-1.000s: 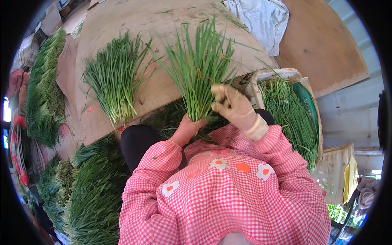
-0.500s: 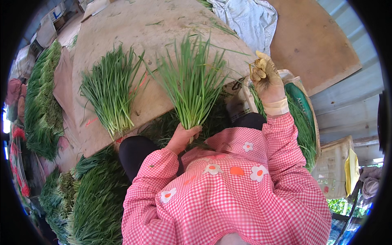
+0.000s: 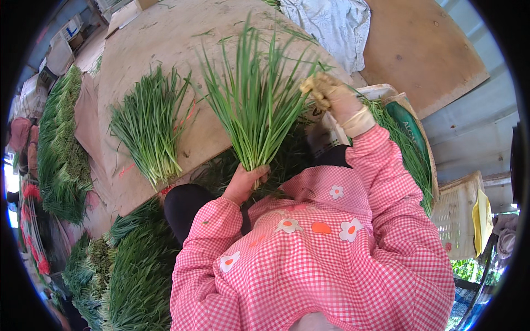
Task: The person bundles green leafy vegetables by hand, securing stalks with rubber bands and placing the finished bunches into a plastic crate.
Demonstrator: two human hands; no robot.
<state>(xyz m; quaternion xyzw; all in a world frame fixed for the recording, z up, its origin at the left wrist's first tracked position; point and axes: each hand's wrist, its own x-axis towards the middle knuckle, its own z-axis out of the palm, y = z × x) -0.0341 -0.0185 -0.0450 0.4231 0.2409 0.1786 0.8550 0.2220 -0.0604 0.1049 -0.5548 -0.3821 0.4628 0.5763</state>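
My left hand (image 3: 247,181) is closed round the pale lower stems of a bunch of garlic chives (image 3: 256,118). The bunch stands upright above my lap, its long green leaves fanning out over the table edge. To its right is my right hand (image 3: 329,98), in a stained, pale yellowish glove. The gloved fingers are curled together beside the outer leaf tips; whatever they pinch is too small to make out. On the table to the left lies another bunch of garlic chives (image 3: 152,127), its white stem ends toward me.
A wooden table (image 3: 165,38) stretches ahead, with loose leaf scraps and a pale patterned cloth (image 3: 331,30) on it. Large heaps of chives (image 3: 141,270) lie at my lower left and far left (image 3: 63,149). A crate (image 3: 381,91) of greens stands at my right.
My right hand has come left and slightly down, from beyond the crate's rim to the bunch's leaf tips. The left hand keeps its hold on the bunch, nearly in place.
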